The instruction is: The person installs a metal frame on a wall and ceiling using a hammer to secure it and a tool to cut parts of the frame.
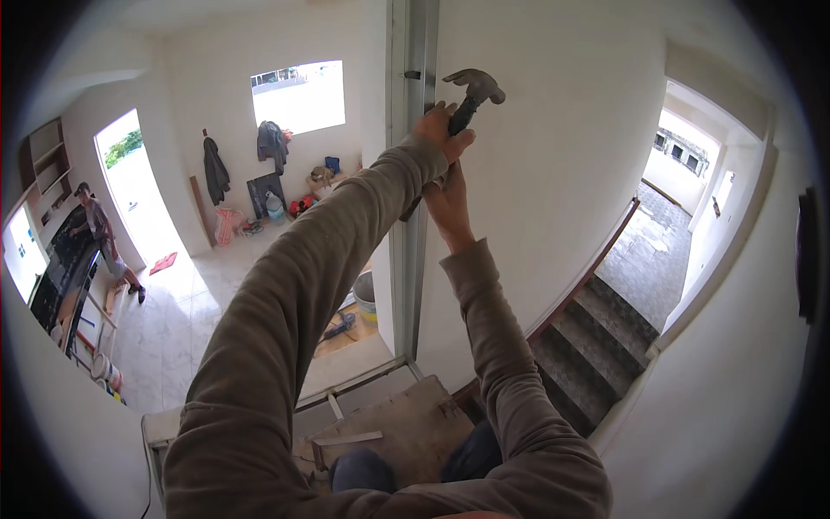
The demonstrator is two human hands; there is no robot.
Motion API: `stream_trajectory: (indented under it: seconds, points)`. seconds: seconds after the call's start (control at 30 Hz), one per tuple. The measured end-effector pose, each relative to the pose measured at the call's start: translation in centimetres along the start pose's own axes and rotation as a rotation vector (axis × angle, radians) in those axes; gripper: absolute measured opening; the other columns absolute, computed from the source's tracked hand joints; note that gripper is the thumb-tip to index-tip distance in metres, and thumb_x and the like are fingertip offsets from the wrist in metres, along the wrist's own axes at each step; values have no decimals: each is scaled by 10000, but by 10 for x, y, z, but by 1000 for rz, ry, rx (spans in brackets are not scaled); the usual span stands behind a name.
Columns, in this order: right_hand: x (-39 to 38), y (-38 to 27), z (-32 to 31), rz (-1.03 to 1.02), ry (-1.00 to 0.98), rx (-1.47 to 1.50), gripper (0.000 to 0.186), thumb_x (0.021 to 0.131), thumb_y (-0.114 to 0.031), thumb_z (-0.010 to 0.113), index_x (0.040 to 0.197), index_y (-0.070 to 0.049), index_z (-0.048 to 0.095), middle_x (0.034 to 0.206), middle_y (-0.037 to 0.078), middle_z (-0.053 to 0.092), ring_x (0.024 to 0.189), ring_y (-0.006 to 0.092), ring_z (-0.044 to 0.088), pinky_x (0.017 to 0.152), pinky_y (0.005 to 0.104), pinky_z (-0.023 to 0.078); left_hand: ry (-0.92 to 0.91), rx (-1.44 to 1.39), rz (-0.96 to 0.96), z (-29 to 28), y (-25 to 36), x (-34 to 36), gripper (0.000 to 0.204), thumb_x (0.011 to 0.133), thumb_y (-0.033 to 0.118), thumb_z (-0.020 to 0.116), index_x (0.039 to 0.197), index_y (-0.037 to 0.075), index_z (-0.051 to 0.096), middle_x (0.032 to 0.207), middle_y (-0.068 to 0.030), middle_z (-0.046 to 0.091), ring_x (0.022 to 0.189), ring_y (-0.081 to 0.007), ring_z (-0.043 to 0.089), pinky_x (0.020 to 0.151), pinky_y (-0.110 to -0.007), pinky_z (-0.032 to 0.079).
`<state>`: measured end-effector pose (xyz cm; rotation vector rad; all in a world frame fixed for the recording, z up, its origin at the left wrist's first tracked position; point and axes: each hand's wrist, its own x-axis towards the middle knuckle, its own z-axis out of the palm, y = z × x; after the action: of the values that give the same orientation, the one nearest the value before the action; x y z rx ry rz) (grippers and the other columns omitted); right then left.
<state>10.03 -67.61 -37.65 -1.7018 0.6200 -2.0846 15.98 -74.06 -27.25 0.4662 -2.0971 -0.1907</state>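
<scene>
Raised in front of me is a claw hammer (pixel 477 85), its metal head tilted up and to the right. My left hand (pixel 443 131) is closed around the dark handle just below the head. Lower down, my right hand (pixel 448 206) is closed at the lower handle, its fingers partly covered by my left wrist. A dark end, seemingly the handle's butt, shows left of the right hand. Both hands are close against an upright metal frame (pixel 419 285) at the edge of a white wall (pixel 553 156). A small dark fitting (pixel 412 75) sits on the frame above them.
Below me are a worn wooden board (pixel 398 432) and a metal rail (pixel 354 381). Dark steps (pixel 588 337) descend at right. At left, a person (pixel 99 233) stands by a dark counter. A bucket (pixel 364 296) and power tool (pixel 341 326) lie beyond the frame.
</scene>
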Motion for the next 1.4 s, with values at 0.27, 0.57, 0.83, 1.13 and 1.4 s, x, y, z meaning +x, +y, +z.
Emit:
stream_trajectory:
  seconds: [0.27, 0.57, 0.83, 1.13, 1.4]
  points:
    - [12, 27, -6, 238, 309, 111, 204, 878, -60, 627, 1048, -44, 516, 765, 10, 545, 619, 113, 543, 528, 287, 473, 25, 250, -16, 8, -6, 11, 658, 875, 493, 608, 1357, 45, 589, 1499, -250, 450, 1383, -383, 445, 1166, -454, 325]
    - [-40, 21, -43, 519, 456, 377, 122, 844, -45, 583, 889, -89, 479, 649, 10, 456, 468, 135, 449, 444, 306, 390, -747, 1182, 494, -62, 9, 8, 433, 856, 317, 731, 1268, 209, 653, 1340, -29, 587, 1453, -222, 327, 1079, -570, 360]
    - [-77, 16, -69, 647, 298, 37, 246, 809, -45, 552, 1047, 10, 526, 616, 13, 454, 397, 125, 441, 350, 299, 358, -804, 1380, 218, -14, 16, 22, 283, 861, 296, 734, 1129, 204, 735, 1273, 41, 608, 1332, -194, 411, 1002, -588, 458]
    - [-27, -82, -46, 454, 158, -183, 244, 916, -211, 627, 1038, -16, 547, 586, -1, 469, 356, 109, 439, 305, 271, 360, -756, 1271, 351, -13, -11, 7, 186, 828, 178, 733, 1004, 132, 773, 1164, 5, 640, 1209, -202, 510, 874, -360, 569]
    - [95, -143, -7, 235, -127, -719, 313, 914, -260, 597, 995, 41, 561, 609, 54, 530, 423, 130, 507, 371, 313, 432, -696, 1131, 204, -1, -23, 27, 274, 814, 135, 738, 1086, 106, 749, 1318, -89, 582, 1107, -294, 656, 897, -352, 596]
